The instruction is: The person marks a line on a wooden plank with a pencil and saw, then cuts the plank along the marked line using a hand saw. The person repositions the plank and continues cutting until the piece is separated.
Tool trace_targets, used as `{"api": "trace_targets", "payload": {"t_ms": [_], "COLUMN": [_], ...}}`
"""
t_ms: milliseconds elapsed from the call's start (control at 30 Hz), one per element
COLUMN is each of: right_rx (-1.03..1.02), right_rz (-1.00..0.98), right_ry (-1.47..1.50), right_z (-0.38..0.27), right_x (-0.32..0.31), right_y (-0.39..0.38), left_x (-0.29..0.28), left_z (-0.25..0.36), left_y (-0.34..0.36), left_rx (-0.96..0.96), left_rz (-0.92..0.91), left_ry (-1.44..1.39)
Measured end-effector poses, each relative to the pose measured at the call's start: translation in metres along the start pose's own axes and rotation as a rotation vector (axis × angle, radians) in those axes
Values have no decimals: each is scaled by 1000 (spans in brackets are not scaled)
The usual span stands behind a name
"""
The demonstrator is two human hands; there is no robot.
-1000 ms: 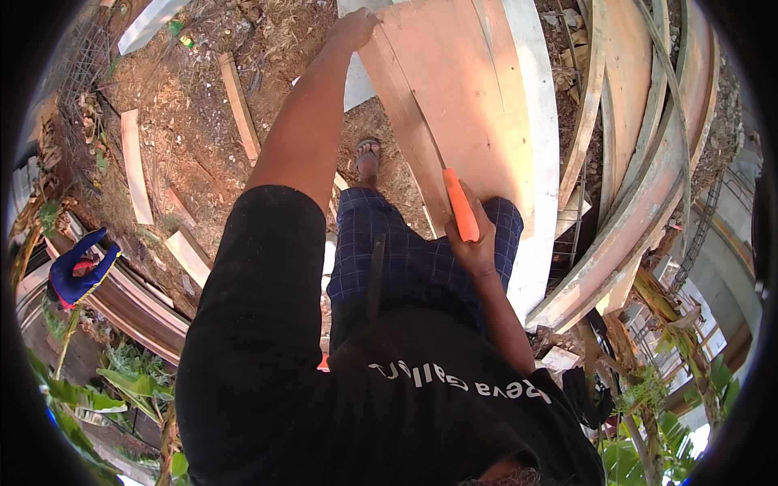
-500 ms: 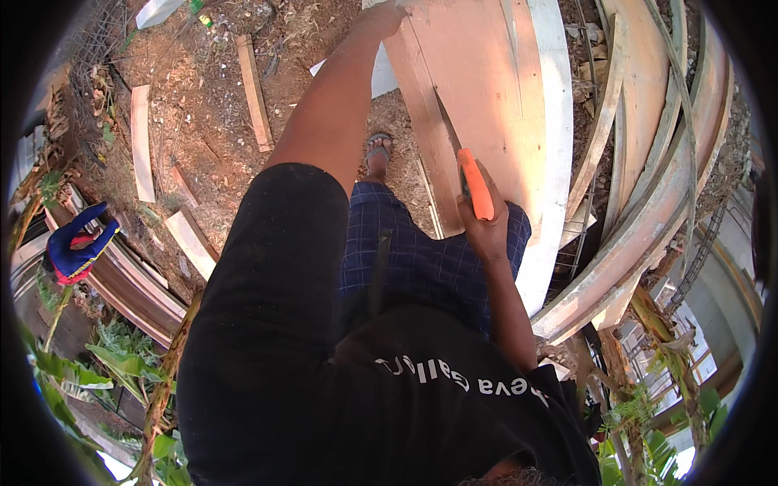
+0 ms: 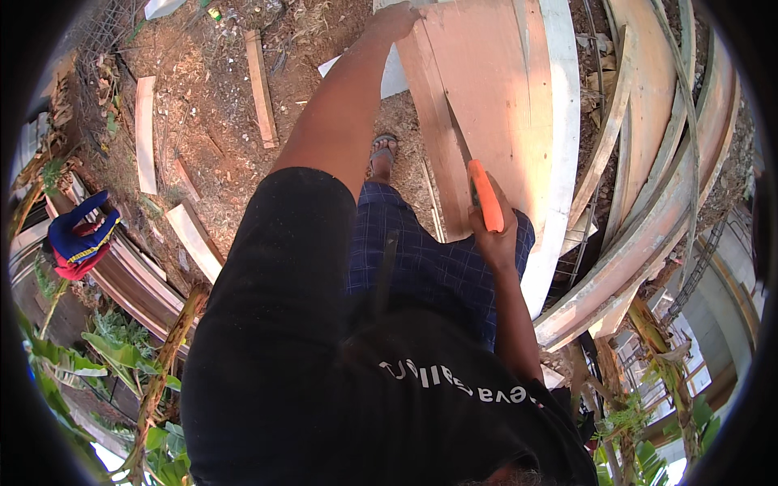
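My right hand (image 3: 494, 225) is wrapped round the orange handle of a handsaw (image 3: 486, 197). The saw's dark blade slants away from me along a slit in a wide, pale wooden board (image 3: 494, 105), near the board's left side. A narrow strip (image 3: 429, 101) lies left of the slit. At the far left corner of the board, my left arm is stretched out and my left hand (image 3: 395, 23) grips the edge, its fingers only partly showing. Below the board's right side runs a white surface (image 3: 561, 121).
Long curved planks (image 3: 648, 219) are stacked at the right. Loose wood offcuts (image 3: 261, 89) lie on the dirt at the left. My sandalled foot (image 3: 384, 150) stands left of the board. Another person (image 3: 81, 235) in blue and red is at the far left, near more stacked boards.
My right hand and the saw have come slightly toward me along the slit. The left hand stays at the board's corner. The person at the far left has shifted posture.
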State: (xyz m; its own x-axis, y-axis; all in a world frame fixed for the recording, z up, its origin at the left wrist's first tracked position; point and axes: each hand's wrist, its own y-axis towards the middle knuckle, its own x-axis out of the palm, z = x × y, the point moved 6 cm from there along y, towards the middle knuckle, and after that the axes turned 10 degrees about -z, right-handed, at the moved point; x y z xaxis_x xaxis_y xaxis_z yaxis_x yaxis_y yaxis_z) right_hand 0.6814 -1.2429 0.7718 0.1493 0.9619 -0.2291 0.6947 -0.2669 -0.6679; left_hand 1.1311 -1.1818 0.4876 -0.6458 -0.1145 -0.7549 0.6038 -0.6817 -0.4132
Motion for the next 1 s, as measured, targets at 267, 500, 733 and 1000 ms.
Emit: {"api": "trace_targets", "payload": {"t_ms": [267, 500, 733, 1000], "right_rx": [-95, -21, -38, -65], "right_rz": [15, 17, 25, 63], "right_ry": [-233, -88, -170, -86], "right_z": [-24, 2, -27, 0], "right_x": [-40, -5, -46, -10], "right_y": [-197, -21, -214, -49], "left_x": [9, 19, 4, 4], "left_z": [6, 4, 14, 19], "left_y": [-13, -12, -20, -31], "left_rx": [4, 81, -191, -144], "left_rz": [-29, 7, -37, -87], "left_ry": [259, 152, -91, -113]}}
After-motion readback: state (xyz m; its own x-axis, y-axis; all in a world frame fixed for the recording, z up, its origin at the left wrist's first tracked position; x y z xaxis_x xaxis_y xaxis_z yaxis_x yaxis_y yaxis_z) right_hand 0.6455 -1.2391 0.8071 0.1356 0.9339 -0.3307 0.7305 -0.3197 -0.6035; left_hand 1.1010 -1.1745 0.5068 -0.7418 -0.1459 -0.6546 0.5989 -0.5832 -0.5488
